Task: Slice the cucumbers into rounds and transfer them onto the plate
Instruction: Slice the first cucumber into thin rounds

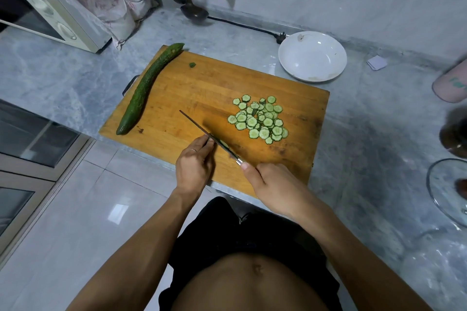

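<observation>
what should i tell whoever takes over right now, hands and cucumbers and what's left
Right hand grips the knife handle, blade low over the wooden cutting board.
Left hand has fingers against the blade, apparently at some cucumber stuck on it.
Pile of pale green cucumber rounds lies on the board's right side.
Whole dark green cucumber lies uncut along the board's left edge.
White round plate behind the board holds no slices.
Left: slice the second cucumber, move all rounds to the plate.
</observation>
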`<state>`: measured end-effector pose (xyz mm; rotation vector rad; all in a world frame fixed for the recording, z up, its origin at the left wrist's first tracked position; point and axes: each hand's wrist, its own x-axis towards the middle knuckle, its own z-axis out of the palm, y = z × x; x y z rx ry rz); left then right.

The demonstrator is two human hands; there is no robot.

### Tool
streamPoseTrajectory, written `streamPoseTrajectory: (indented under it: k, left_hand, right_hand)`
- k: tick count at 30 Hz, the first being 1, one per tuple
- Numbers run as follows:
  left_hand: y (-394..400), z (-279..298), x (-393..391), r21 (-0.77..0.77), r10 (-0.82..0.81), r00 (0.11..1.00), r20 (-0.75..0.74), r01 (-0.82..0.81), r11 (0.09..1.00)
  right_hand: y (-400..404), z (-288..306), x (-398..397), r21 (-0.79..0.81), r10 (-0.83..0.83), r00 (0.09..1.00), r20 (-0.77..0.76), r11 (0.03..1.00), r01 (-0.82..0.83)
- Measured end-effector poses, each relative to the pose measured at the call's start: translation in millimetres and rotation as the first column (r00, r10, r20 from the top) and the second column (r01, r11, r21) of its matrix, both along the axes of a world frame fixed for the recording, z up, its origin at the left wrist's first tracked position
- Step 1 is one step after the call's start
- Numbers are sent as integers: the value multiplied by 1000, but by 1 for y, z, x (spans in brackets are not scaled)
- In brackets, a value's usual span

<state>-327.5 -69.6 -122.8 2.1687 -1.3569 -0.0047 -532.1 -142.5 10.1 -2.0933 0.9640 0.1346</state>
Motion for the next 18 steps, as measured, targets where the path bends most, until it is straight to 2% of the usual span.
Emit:
streamPoseTrajectory:
  k: [10,18]
  left_hand:
    - [-2,-3,1,25,5,1000,3,-5,1000]
    - [-1,7,-1,-23,-28,1000,-15,27,999]
  right_hand:
    - [-8,-11,21,94,-9,1000,-9,995,10]
    - [1,-26,44,68,-58,998,4,996,57]
